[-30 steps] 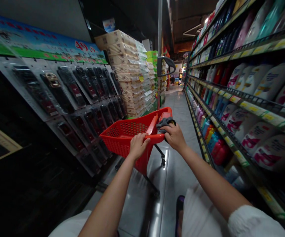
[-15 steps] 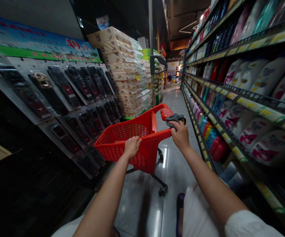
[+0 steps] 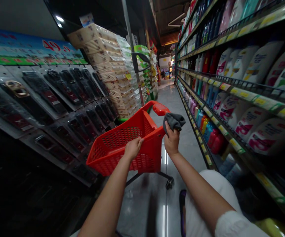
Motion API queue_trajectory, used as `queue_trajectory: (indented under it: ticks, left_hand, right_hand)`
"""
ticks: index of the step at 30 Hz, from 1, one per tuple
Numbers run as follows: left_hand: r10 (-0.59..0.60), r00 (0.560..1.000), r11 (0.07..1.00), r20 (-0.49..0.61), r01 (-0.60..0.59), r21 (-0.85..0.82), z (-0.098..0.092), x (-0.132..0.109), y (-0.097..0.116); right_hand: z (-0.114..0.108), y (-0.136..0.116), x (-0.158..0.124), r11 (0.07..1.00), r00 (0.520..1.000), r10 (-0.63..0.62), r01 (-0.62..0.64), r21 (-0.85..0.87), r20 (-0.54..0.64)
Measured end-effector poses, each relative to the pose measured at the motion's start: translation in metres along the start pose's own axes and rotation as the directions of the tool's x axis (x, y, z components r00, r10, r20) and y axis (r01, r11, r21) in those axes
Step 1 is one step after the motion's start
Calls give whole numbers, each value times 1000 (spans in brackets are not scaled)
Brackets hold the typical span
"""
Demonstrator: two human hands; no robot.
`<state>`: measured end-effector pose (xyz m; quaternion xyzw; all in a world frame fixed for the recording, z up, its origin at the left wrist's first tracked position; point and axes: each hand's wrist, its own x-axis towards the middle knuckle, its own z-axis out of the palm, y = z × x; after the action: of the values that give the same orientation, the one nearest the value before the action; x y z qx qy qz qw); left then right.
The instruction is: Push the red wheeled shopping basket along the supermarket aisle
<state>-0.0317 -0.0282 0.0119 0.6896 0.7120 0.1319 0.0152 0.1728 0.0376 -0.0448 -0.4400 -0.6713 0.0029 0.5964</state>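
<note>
A red plastic shopping cart (image 3: 147,158) with perforated basket walls stands in front of me, angled toward the left. My left hand (image 3: 132,148) is closed over the near rim of its basket. In my right hand (image 3: 172,141) is a bunched dark grey cloth (image 3: 175,121), held against the near side of the cart's handle (image 3: 160,109). Part of the cloth and the fingers' far side are hidden. The basket's visible inside shows only red walls. A black caster wheel (image 3: 169,184) rests on the floor below.
Shelves of shampoo bottles (image 3: 253,130) line the right side. Packaged belts (image 3: 68,85) hang on a display at the left, beside stacked cartons (image 3: 107,65) and a metal pole (image 3: 129,29) with a black handle. The tiled floor (image 3: 165,89) runs ahead between them.
The cart has swung slightly, its basket coming nearer and leftward. My right hand has shifted back along the handle with the cloth, which now bunches higher. The left hand keeps its grip.
</note>
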Motion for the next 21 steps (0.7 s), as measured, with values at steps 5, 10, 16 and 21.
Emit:
queue_trajectory:
  ticks: [5,10,16,21]
  left_hand:
    - [-19,1000,997,4,20,-71,5,4,12]
    - [84,995,955,57,-64,-291,11,18,7]
    - [139,979,828,148,-33,-560,16,22,8]
    - [179,972,736,150,-31,-676,15,12,15]
  right_hand:
    - [3,8,-13,995,977,-94,94,8,189]
    - [2,19,10,999,997,52,-51,-17,64]
    - [15,2,-23,994,970,-99,108,-29,220]
    - [10,15,-14,989,948,-143,147,5,285]
